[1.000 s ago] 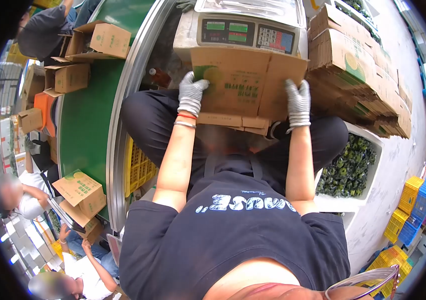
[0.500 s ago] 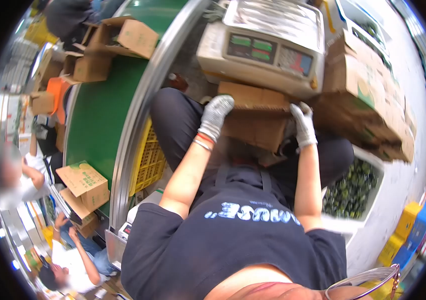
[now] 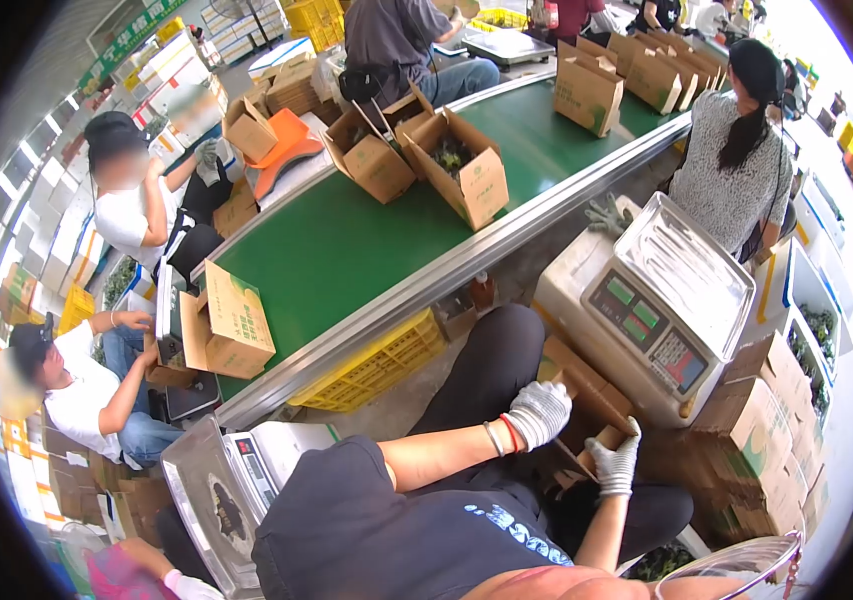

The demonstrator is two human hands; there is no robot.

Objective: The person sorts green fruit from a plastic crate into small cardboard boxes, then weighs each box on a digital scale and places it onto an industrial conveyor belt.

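A brown cardboard box [image 3: 595, 397] rests between my knees, below the digital scale [image 3: 647, 320]. My left hand [image 3: 540, 414], in a pale knitted glove with bands at the wrist, is closed on the box's left edge. Lower down, my right hand [image 3: 615, 462], gloved the same way, holds the near right edge with its thumb raised along the cardboard. The inside of the box is mostly hidden by my hands and its flaps. To the right of it, flattened cartons [image 3: 747, 440] are stacked.
A green conveyor belt [image 3: 347, 270] with a metal rail crosses ahead, carrying open cartons [image 3: 462, 170]. Beneath it is a yellow crate [image 3: 377, 360]. Another scale [image 3: 212, 500] stands at my left. Several people sit around, one close by in a grey top [image 3: 722, 170].
My view has swung up and to the left, showing more of the belt and the people. Both hands remain on the box, closer together, and the box appears tilted.
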